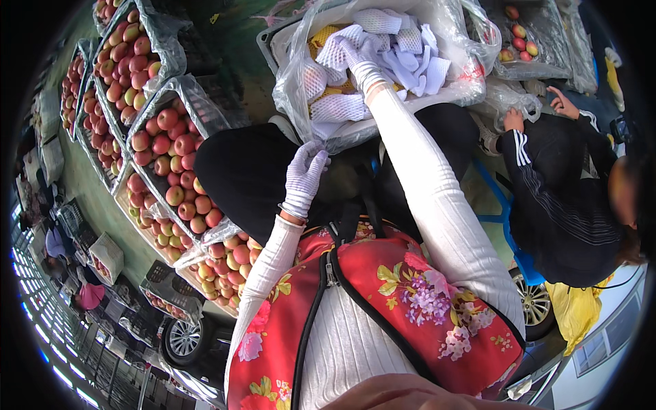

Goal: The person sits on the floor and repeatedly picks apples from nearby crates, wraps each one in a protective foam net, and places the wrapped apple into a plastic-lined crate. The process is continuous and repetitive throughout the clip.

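My right hand, in a striped knit glove, reaches into a crate lined with a clear plastic bag. Its fingers are closed on a white foam net sleeve; whether fruit is inside cannot be made out. Around it lie several more white foam net sleeves, some flat and some bulging, with yellow foam netting among them. A netted round fruit rests at the crate's left side. My left hand, gloved alike, hovers over my lap with curled fingers near the bag's lower edge; anything between its fingertips is unclear.
On the left, several plastic-lined crates hold red and yellow apples. A person's hand touches plastic at the right, beside a blue stool. Another lined crate at upper right contains a few apples. Car wheels show behind.
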Demonstrator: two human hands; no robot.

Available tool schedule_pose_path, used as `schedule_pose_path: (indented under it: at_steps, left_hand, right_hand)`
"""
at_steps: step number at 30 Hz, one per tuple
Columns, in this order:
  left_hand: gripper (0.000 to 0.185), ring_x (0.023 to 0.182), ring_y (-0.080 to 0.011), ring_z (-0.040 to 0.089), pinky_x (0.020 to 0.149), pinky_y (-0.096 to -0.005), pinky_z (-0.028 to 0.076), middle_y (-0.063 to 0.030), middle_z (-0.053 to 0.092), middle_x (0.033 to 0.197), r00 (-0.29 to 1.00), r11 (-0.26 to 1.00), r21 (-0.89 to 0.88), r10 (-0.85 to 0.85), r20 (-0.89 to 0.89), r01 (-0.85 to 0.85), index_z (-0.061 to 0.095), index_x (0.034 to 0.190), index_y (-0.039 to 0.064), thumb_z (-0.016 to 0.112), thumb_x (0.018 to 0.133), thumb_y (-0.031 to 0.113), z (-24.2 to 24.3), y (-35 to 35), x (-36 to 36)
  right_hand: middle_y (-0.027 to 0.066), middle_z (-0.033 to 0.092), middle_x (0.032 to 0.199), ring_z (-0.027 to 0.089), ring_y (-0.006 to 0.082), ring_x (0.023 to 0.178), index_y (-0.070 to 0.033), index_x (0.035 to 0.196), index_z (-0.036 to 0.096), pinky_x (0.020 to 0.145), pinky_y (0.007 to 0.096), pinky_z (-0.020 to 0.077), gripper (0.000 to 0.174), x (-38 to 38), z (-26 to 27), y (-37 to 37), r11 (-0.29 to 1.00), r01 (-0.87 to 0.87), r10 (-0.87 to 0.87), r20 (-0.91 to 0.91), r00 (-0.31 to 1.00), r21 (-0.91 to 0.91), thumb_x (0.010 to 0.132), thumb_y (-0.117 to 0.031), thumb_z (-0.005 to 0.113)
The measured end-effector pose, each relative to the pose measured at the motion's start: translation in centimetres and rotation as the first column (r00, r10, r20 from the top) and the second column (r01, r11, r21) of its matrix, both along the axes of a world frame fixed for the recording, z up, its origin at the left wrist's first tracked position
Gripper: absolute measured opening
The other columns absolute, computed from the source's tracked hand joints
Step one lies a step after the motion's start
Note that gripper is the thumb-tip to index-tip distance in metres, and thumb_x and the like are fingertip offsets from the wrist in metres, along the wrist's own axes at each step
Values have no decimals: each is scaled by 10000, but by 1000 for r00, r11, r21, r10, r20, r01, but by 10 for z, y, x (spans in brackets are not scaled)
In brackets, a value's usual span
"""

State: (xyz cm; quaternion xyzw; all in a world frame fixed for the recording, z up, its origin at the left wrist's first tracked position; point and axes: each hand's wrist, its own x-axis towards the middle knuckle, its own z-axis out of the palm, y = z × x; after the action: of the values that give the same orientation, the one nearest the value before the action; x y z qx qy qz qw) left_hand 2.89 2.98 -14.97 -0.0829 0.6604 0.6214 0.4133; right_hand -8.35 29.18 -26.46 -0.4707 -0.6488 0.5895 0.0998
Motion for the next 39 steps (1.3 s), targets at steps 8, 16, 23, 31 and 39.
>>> schedule_pose_path:
  at_steps: [8, 16, 23, 31, 39]
  left_hand:
    - [247, 821, -130, 639, 712, -241, 513, -78, 649, 991, 998, 997, 47, -64, -27, 65, 560, 1157, -4, 555, 939, 113, 4, 2, -5]
    - [234, 811, -129, 635, 708, -233, 502, -76, 649, 968, 989, 988, 37, -151, -5, 151, 570, 1141, -8, 554, 939, 110, 12, 13, -2]
    - [200, 754, -114, 633, 664, -230, 508, -72, 657, 901, 990, 991, 54, -125, 59, 121, 593, 1087, -10, 556, 940, 121, 29, 41, -5]
    - [328, 826, -202, 641, 676, -296, 528, -112, 637, 1030, 908, 868, 462, -33, 418, -182, 521, 1196, 17, 484, 970, 252, 41, 80, -4]
    - [184, 770, -195, 610, 648, -313, 494, -42, 621, 892, 961, 829, 510, 106, 257, -228, 561, 1025, 55, 547, 892, 181, 50, 74, -21]
  right_hand:
    - [161, 681, 930, 647, 332, 932, -119, 982, 702, 856, 414, 502, 339, 40, 6, 89, 823, -325, 26, 541, 840, 466, 802, -398, 629]
    - [72, 507, 1360, 349, 213, 1347, -144, 1222, 599, 1115, 360, 241, 553, 78, -22, 112, 754, -648, 184, 912, 367, 108, 904, -532, 366]
    - [152, 633, 1140, 597, 315, 1073, -137, 1143, 642, 922, 454, 456, 424, 81, 54, 120, 680, -695, 236, 827, 510, 234, 873, -440, 518]
    - [86, 612, 808, 576, 157, 721, -17, 1048, 579, 692, 293, 486, 399, 143, 155, 9, 952, -146, 230, -310, 923, 271, 828, -333, 688]
    - [101, 616, 941, 597, 306, 911, -61, 1001, 601, 829, 402, 483, 251, 179, 209, -82, 698, -248, 582, -330, 743, 671, 758, -87, 657]
